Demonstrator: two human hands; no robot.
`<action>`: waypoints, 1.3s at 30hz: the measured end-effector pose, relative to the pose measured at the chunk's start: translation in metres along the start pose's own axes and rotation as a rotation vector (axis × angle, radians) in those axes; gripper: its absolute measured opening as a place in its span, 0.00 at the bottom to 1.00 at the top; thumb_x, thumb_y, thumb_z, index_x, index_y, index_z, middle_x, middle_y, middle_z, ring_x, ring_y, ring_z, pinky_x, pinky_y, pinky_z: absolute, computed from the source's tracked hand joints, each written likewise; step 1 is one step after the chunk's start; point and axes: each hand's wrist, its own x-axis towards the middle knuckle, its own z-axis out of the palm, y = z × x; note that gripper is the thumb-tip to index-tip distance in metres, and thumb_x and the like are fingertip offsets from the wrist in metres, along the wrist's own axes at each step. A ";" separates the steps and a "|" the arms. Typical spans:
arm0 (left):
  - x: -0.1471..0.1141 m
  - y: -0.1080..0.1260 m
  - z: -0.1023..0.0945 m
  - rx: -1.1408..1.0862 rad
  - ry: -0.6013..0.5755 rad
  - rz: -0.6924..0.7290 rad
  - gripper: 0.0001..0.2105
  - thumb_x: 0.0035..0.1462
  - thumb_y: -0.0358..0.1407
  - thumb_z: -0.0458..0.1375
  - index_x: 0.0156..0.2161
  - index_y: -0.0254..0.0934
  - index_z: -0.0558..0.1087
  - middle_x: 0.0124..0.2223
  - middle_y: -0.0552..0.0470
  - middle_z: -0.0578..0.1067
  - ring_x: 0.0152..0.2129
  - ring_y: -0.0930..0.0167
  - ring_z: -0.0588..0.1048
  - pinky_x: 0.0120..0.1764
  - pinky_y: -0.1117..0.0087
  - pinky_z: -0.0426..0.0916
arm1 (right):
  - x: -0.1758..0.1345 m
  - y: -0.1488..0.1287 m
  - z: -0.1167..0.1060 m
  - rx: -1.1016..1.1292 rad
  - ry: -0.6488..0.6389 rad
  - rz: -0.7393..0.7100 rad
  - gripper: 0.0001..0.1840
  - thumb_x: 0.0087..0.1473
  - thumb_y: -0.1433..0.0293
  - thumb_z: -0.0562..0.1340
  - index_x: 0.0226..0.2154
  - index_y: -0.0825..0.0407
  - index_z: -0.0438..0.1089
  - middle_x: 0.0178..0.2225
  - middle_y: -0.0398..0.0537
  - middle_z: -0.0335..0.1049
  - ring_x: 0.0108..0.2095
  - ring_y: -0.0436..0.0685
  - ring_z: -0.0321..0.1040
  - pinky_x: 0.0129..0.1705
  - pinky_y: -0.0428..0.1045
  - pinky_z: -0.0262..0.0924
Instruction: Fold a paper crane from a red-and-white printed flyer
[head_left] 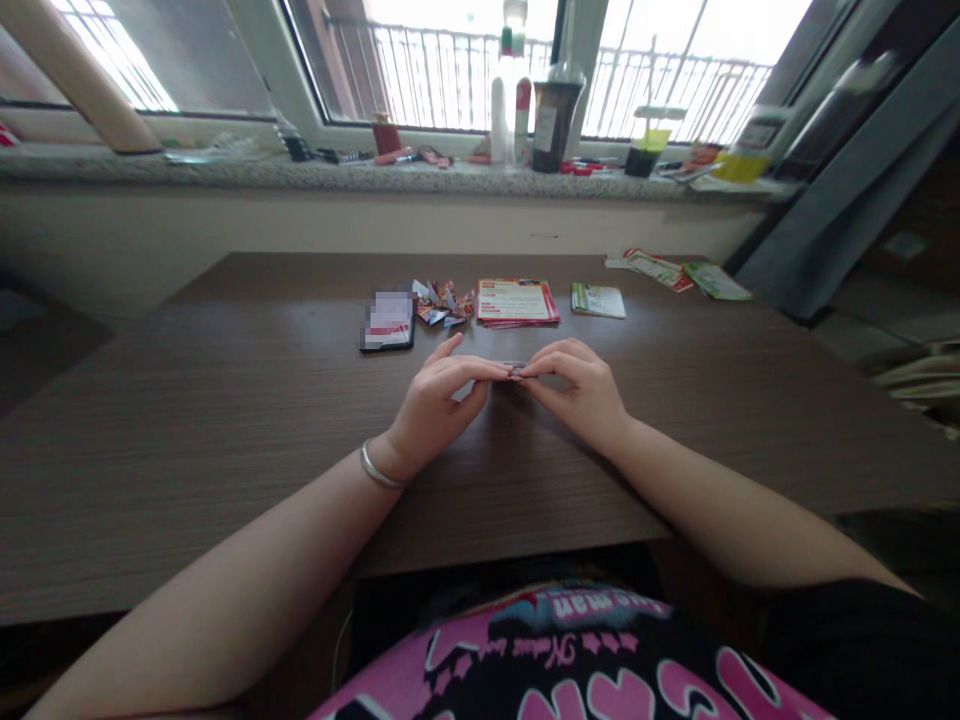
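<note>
My left hand [446, 398] and my right hand [581, 388] meet above the middle of the table. Both sets of fingertips pinch a small folded piece [515, 371], thin and reddish-grey, that looks like paper. Fingers cover most of it. Just beyond my hands lies a heap of small folded paper pieces [444, 303], red, orange and white. Right of the heap is a stack of red-edged printed sheets [517, 301]. A smaller stack of green-and-white printed sheets [598, 300] sits farther right.
Left of the heap, a dark-edged flat device [388, 320] rests on the brown table [247, 400]. Torn red and green packets [660, 270] lie at the far right corner. Bottles, a dark cup [553, 125] and small items crowd the stone windowsill [330, 178].
</note>
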 end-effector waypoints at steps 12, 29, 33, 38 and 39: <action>0.000 -0.001 -0.001 0.076 0.049 -0.017 0.01 0.58 0.33 0.60 0.35 0.40 0.74 0.37 0.55 0.81 0.34 0.73 0.79 0.60 0.56 0.59 | 0.001 -0.003 0.000 -0.004 -0.029 0.024 0.01 0.54 0.69 0.65 0.31 0.49 0.73 0.31 0.45 0.75 0.35 0.53 0.70 0.41 0.51 0.65; 0.002 -0.001 0.000 0.350 -0.054 0.103 0.03 0.58 0.35 0.59 0.33 0.42 0.74 0.33 0.57 0.78 0.32 0.73 0.75 0.58 0.58 0.60 | 0.000 -0.004 0.002 -0.003 -0.096 -0.036 0.02 0.55 0.70 0.63 0.32 0.46 0.73 0.34 0.43 0.76 0.38 0.54 0.70 0.44 0.52 0.64; 0.002 -0.001 0.000 0.363 -0.054 0.126 0.03 0.57 0.34 0.59 0.32 0.41 0.73 0.33 0.57 0.77 0.31 0.73 0.75 0.58 0.58 0.60 | -0.001 -0.003 0.003 0.001 -0.093 -0.035 0.01 0.54 0.70 0.64 0.31 0.47 0.72 0.33 0.44 0.76 0.37 0.54 0.70 0.44 0.52 0.65; 0.000 -0.001 0.001 0.397 -0.100 0.143 0.03 0.57 0.33 0.58 0.34 0.41 0.73 0.34 0.56 0.77 0.33 0.72 0.74 0.58 0.57 0.60 | 0.000 -0.003 0.003 0.013 -0.143 -0.070 0.02 0.54 0.70 0.63 0.31 0.47 0.73 0.33 0.43 0.76 0.38 0.53 0.70 0.45 0.52 0.64; 0.000 -0.001 0.001 0.404 -0.114 0.145 0.03 0.58 0.33 0.57 0.34 0.41 0.73 0.34 0.56 0.77 0.33 0.72 0.74 0.58 0.57 0.60 | 0.000 -0.003 0.003 0.008 -0.153 -0.068 0.03 0.55 0.70 0.63 0.31 0.47 0.73 0.34 0.44 0.76 0.38 0.53 0.70 0.45 0.52 0.64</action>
